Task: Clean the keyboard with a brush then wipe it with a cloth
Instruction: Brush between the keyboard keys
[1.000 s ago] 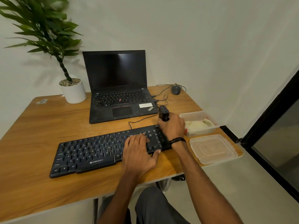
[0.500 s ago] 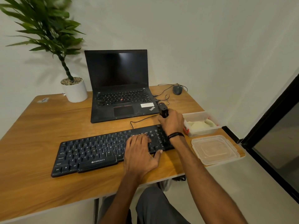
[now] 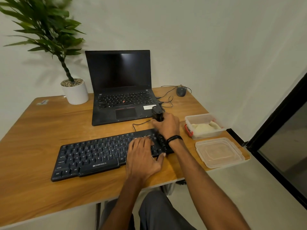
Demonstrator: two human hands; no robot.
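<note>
Keyboard brushing is under way: the right hand (image 3: 167, 125) is clenching a stubby black brush (image 3: 157, 114) upright at the far right corner of the long black plastic keyboard (image 3: 93, 156), which is lying across the near half of the wooden table (image 3: 41, 123). The left hand (image 3: 142, 155) is lying flat, fingers straight, on its right-hand keys. The bristles are hidden. A long stroke is risking a snag on the thin black cable (image 3: 141, 123) just beyond, and a swinging forearm is risking nudging the clear plastic tub (image 3: 189, 119) holding the pale cloth (image 3: 202, 127).

The keyboard (image 3: 99, 155) lies before the laptop (image 3: 121, 97), tub (image 3: 205, 126) and lid (image 3: 219, 152) to its right.
</note>
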